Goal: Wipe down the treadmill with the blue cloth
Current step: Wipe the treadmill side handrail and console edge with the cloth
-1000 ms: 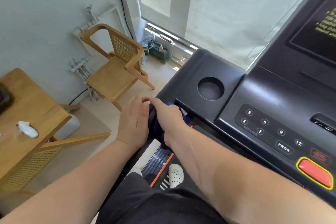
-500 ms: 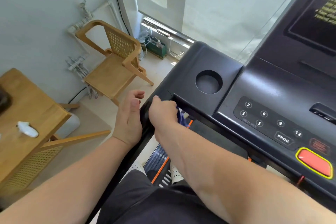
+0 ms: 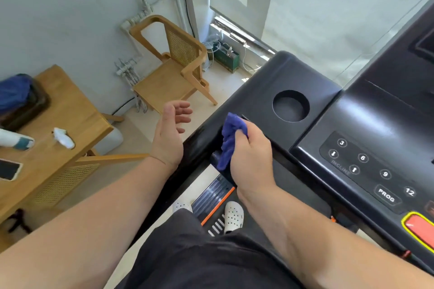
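Right hand squeezes blue cloth in fist, pressing it on treadmill handle edge, just left of round cup hole. Cloth bunched so it rubs hard, likely. Left hand spread, empty, fingers loose, off handle, just left of it, giving cloth room. Buttons right of cup hole look not wiped yet. Chair and wooden surface far left of cup hole, well apart. Nothing blocks the way.
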